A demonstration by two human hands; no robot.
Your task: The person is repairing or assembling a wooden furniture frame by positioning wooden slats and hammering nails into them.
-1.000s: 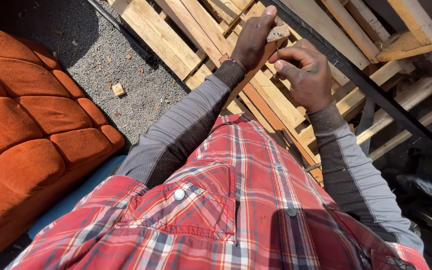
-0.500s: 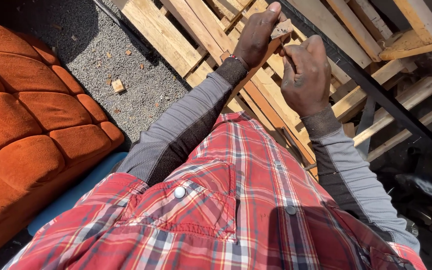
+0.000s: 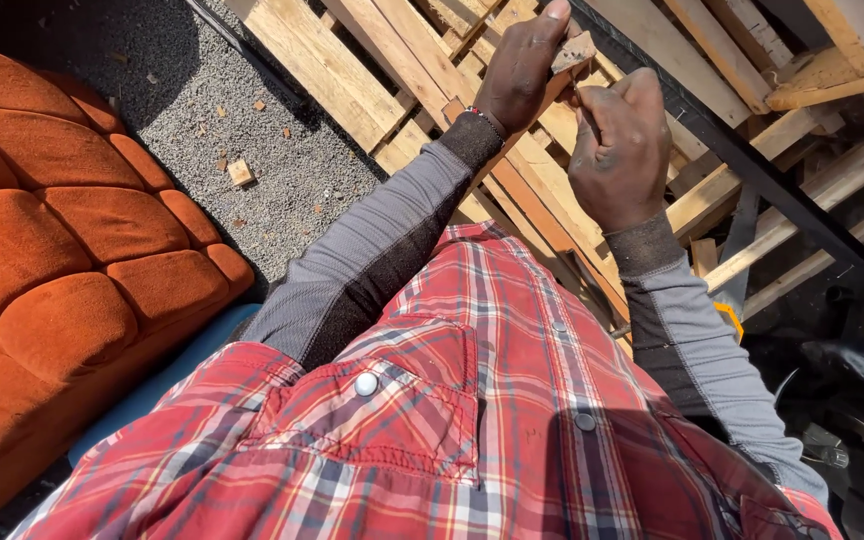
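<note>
The left hand (image 3: 520,70) pinches a small flat chip of wood (image 3: 574,50) between thumb and fingertips, holding it up in front of the chest, above the stack of pale wooden pallets (image 3: 352,70). The right hand (image 3: 620,140) sits just beside that grip, on its near side, with its fingers curled in and its fingertips meeting the lower edge of the chip; whether it holds a thin tool or only picks at the wood cannot be told, since the fingers hide what is between them. Compared with a second ago, the right hand has turned from lying flat and spread beside the chip to standing upright with the knuckles toward the camera, and it has closed the small gap to the chip, so both hands are now working on the same piece rather than one merely resting near it. The left hand's pinch looks unchanged. Below the grip runs a dark metal bar (image 3: 752,170) across the pallets; well off to the left of it lie gravel (image 3: 252,120) with a small wood block (image 3: 240,173), and an orange tufted sofa (image 3: 62,250). A red plaid shirt (image 3: 472,430) fills the near foreground.
</note>
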